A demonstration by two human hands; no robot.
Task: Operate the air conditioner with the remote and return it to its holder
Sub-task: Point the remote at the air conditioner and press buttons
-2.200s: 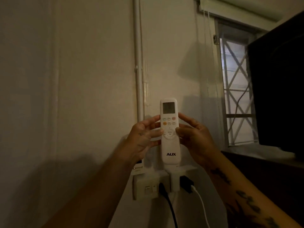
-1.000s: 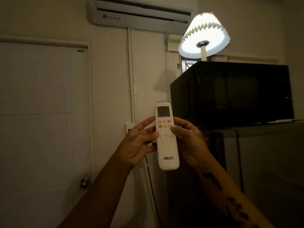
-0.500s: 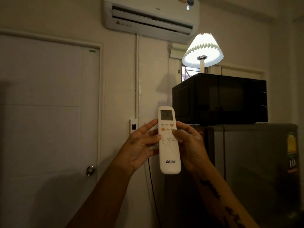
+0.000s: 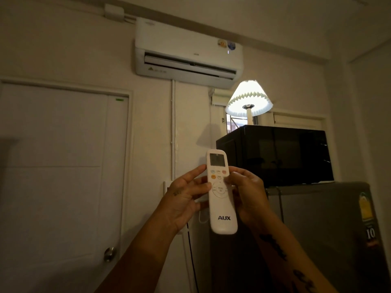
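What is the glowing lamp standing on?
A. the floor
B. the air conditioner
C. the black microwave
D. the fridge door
C: the lit lamp has its stem planted on top of the black microwave, which itself sits on the fridge.

So from my feed, the only real surface here is the top of the grey fridge [image 4: 317, 218] on the right. A black microwave [image 4: 275, 155] sits right on it, covering most of the top from the left edge. On the microwave's roof, toward its back left corner, stands a lit lamp [image 4: 249, 100] with a pleated white shade.
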